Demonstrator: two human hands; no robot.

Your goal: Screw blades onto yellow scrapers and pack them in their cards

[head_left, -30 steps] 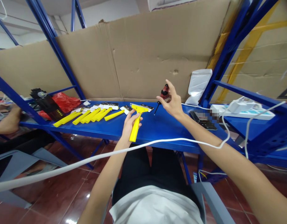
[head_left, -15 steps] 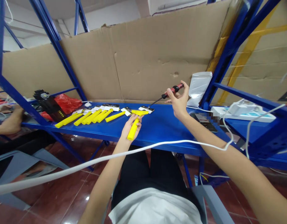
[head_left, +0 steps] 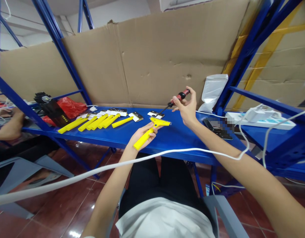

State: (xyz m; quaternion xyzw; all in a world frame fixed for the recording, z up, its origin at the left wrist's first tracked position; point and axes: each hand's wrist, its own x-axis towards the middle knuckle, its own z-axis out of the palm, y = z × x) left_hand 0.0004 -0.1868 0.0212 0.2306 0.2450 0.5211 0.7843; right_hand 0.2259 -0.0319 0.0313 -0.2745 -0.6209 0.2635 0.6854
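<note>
My left hand (head_left: 137, 133) is closed around the handle of a yellow scraper (head_left: 143, 140), whose wide head points up and to the right. In my right hand (head_left: 189, 111) is a screwdriver (head_left: 181, 95) with a red and black handle, gripped between thumb and fingers. Its dark shaft slants down to the left, with the tip close to the scraper head; I cannot tell whether they touch. A black-and-white card (head_left: 156, 113) lies just behind the head. Left of my left hand, several more yellow scrapers (head_left: 102, 122) rest in a row with similar cards at their heads.
A black bottle (head_left: 52, 110) leans beside a red plastic bag (head_left: 71, 109) on the blue table (head_left: 177, 138). Right of my hand are a white packet (head_left: 213, 92), a phone (head_left: 218, 129) and a power strip (head_left: 260, 122). A white cable (head_left: 177, 151) crosses in front. A person's arm (head_left: 10, 125) shows far left.
The scraper's head has swung to the right and tilted in my left hand. My right hand has moved slightly left with the screwdriver, bringing its tip nearer the scraper head.
</note>
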